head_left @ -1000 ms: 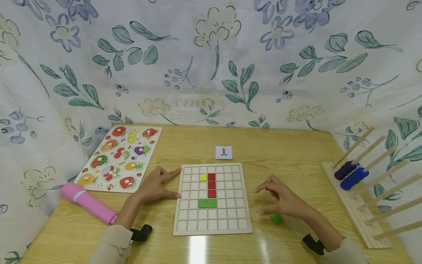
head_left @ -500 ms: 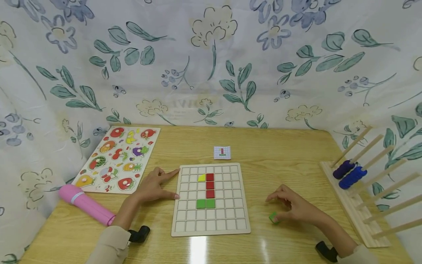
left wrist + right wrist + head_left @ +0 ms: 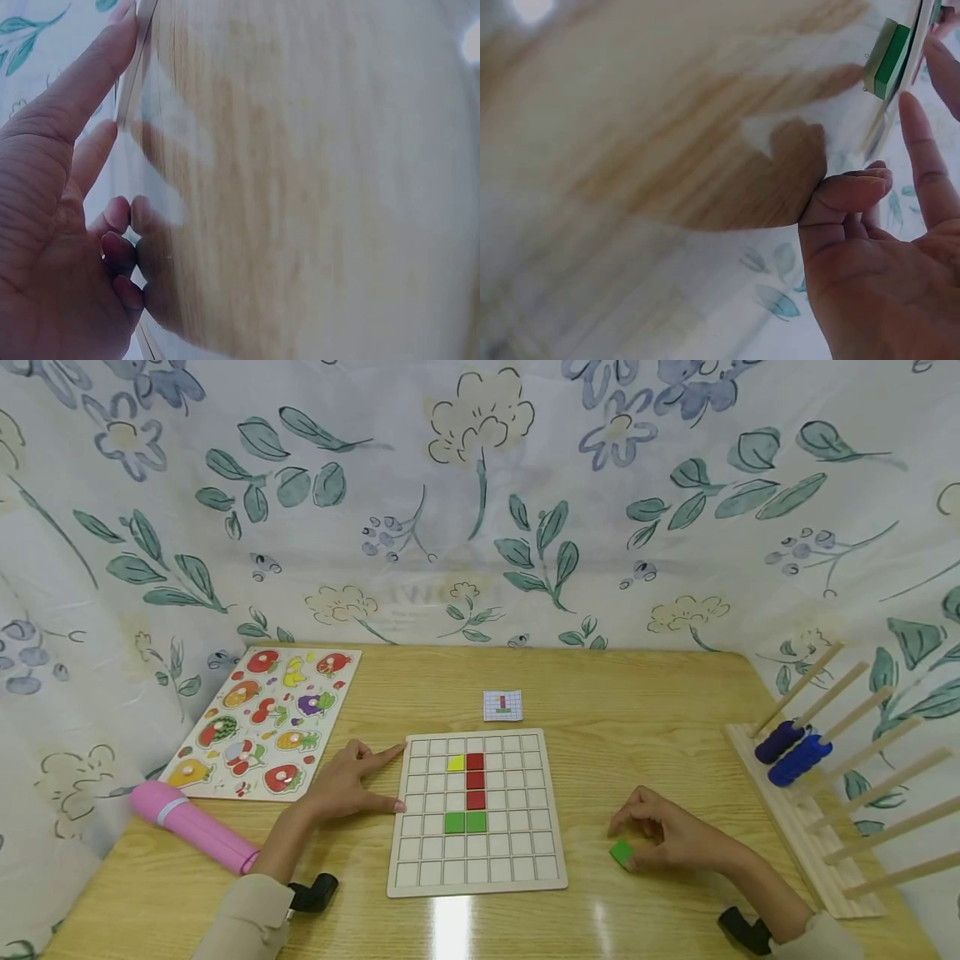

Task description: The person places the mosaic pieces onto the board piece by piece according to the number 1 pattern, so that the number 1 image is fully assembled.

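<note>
A green square tile (image 3: 622, 853) lies on the table right of the wooden grid board (image 3: 521, 844). My right hand (image 3: 666, 833) is over it, thumb at its edge and index finger lifted away, not pinching it. In the right wrist view the green tile (image 3: 892, 63) lies flat near the finger and thumb. My left hand (image 3: 343, 789) has thumb and index finger spread, tips touching the board's left edge; its other fingers are bent. On the board sit two green tiles (image 3: 454, 822), a column of red tiles (image 3: 476, 780) and a yellow piece (image 3: 457, 764).
Behind the board lies a small pattern card (image 3: 502, 706). A fruit puzzle board (image 3: 262, 727) and a pink cylindrical object (image 3: 195, 827) are at the left. A wooden peg rack (image 3: 806, 827) with blue and purple beads stands at the right, before a floral curtain (image 3: 480, 527).
My right hand has moved slightly right, and its thumb has come to the green tile, which has shifted slightly and turned. My left hand has stayed at the board's edge.
</note>
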The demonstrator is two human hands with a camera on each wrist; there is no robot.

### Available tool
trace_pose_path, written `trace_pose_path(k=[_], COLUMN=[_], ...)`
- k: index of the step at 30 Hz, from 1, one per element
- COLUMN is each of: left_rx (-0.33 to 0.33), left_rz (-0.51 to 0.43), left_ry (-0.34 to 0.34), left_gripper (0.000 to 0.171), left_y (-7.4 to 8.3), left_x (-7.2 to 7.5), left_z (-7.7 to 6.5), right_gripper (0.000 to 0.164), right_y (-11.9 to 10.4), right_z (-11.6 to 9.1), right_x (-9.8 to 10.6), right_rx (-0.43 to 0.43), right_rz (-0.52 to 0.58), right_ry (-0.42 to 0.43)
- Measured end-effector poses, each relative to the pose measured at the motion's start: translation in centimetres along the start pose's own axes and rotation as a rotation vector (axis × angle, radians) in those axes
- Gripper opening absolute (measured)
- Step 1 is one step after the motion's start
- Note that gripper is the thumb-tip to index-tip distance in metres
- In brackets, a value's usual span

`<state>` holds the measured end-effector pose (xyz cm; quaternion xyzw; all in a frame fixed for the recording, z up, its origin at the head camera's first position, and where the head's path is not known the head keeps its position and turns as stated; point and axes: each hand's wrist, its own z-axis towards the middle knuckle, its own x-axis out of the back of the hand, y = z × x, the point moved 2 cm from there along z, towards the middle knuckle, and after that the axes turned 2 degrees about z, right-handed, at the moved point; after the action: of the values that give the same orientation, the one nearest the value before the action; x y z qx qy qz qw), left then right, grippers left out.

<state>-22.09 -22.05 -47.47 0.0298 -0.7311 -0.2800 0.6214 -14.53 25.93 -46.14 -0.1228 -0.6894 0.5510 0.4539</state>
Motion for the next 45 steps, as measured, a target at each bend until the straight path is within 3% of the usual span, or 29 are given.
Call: trace_pose_path(k=[12, 27, 36, 45], left_rx=[0.000, -0.002, -0.008, -0.008], left_rz=[-0.007, -0.012, -0.011, -0.011], left_ry=[0.003, 0.005, 0.009, 0.003], left_gripper=[0.093, 0.094, 0.093, 0.093], left_y=[0.0, -0.4, -0.4, 0.0], left_x=[0.1, -0.1, 0.0, 0.1], left_z=[-0.2, -0.3, -0.4, -0.2], right_gripper=[0.028, 0.017, 0.017, 0.019], right_y=[0.5, -0.1, -1.0, -2.4], right_z=[-0.1, 0.3, 1.2, 3.5], right_x=[0.1, -0.9, -1.6, -2.2], right_rx=[0.054, 0.136, 0.100, 0.080], right_rz=[-0.036, -0.175, -0.162, -0.142], right_ry=[-0.029, 0.054, 0.110, 0.104])
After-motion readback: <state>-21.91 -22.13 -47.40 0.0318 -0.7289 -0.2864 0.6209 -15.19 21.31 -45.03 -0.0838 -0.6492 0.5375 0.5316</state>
